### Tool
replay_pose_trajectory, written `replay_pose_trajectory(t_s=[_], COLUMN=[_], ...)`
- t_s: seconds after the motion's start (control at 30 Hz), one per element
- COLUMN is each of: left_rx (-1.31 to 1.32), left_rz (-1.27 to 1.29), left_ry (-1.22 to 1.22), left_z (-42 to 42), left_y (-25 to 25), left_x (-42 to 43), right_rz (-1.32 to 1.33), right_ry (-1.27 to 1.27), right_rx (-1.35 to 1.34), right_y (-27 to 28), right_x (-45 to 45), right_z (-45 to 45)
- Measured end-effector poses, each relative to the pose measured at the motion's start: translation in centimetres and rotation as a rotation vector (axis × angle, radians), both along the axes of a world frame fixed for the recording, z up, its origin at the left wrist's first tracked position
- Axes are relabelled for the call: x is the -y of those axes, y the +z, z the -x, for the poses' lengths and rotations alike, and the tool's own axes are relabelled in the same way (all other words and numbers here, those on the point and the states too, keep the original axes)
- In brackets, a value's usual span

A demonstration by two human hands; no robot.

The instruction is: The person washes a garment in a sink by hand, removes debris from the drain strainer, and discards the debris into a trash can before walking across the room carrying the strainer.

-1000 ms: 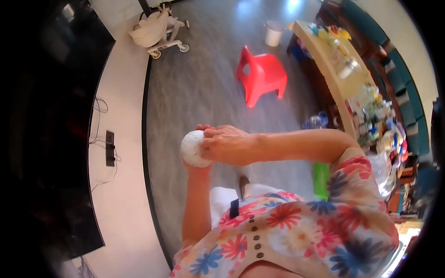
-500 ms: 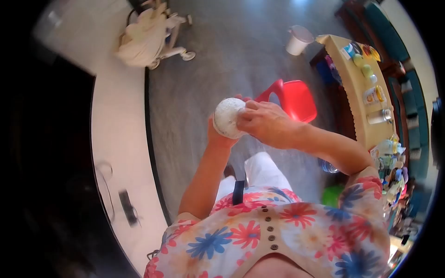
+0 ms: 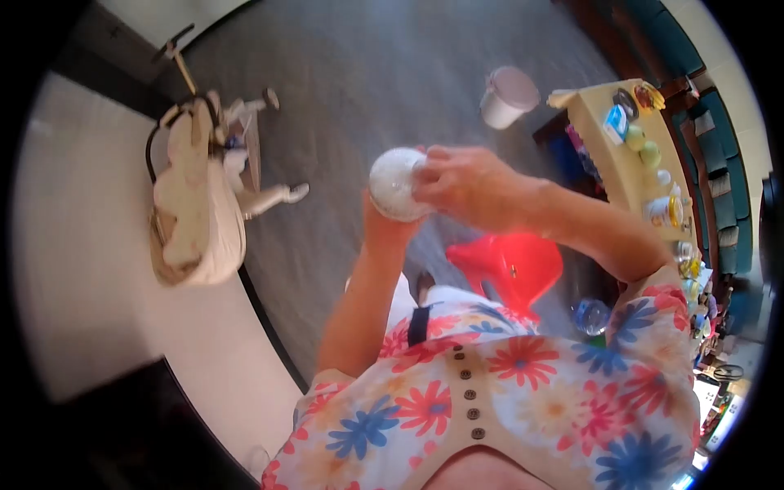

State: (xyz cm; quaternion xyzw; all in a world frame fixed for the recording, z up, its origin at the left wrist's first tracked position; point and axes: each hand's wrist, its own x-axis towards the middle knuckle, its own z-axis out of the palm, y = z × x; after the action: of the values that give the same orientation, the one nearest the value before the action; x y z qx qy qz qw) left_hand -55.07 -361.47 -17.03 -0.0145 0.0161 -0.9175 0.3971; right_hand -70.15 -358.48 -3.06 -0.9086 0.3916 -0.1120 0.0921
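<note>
Status: white round object [image 3: 394, 184] is in hand, raised above the floor [image 3: 351, 90], in front of the body. Left hand [image 3: 384, 219] holds it from below; most of that palm is hidden behind it. Right hand [image 3: 469, 186] is on its right side, fingers curled in against the surface. Can't tell if they pinch or just press. So left grip is full; right is narrow and in contact.

Progress: pickup done, both hands on it. Not set down anywhere. Surface looks pale and speckled all over the visible face; no line there between worked and unworked parts, so can't put a figure on what's left. Underside not visible.

Edges/room: floor runs ahead of the grip, between stroller [image 3: 196, 220] off to the left and lidded bin [image 3: 508, 100] ahead-right. Most room looks to be straight ahead. Red stool [image 3: 523, 265] is below the right forearm, back and right of the grip; tightest spot if the hands drop. Worktop [image 3: 633, 184] is well right of the grip, near edge facing it, with a jar [image 3: 663, 211] and other items on top. Clear bottle [image 3: 590, 314] sits back-right, past the stool. Nothing but the two hands touches the object.
</note>
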Motion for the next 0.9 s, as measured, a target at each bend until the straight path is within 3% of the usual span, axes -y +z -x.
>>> replay_pose_trajectory(t_s=[0.07,0.13,0.2,0.4,0.53,0.67,0.77,0.9], left_rx=[0.572,0.57,0.016,0.299,0.131,0.262,0.154,0.143], left_rz=[0.446,0.459,0.026,-0.058,-0.168,-0.148,-0.016,-0.17], left_ry=[0.214,0.124,-0.253,-0.523,-0.724,-0.784,-0.935,-1.105], left_z=[2.0,3.9,6.0,17.9,27.9,38.0,46.0,56.3], left_y=[-0.6,-1.7,-2.2,-1.3,-0.7,-3.2,-2.7,-4.2], left_x=[6.7,13.4,21.6,35.5,41.5,48.3,53.5,57.7], right_rz=[0.025,0.011,0.007,-0.026,0.004,0.027,0.036,-0.143], right_ry=[-0.043,-0.112,-0.188,-0.492,-0.645,-0.768,-0.811,-0.948], right_rx=[0.026,0.032,-0.01,0.0,0.068,0.084,0.112,0.086], right_y=[-1.5,-3.1,-3.5,-4.8,-5.1,-7.9,-7.4,-7.0], right_x=[6.8,12.4,17.8,28.3,33.0,38.7,42.4,46.4], right_z=[1.2,3.0,5.1,14.5,22.8,32.5,38.7,47.1])
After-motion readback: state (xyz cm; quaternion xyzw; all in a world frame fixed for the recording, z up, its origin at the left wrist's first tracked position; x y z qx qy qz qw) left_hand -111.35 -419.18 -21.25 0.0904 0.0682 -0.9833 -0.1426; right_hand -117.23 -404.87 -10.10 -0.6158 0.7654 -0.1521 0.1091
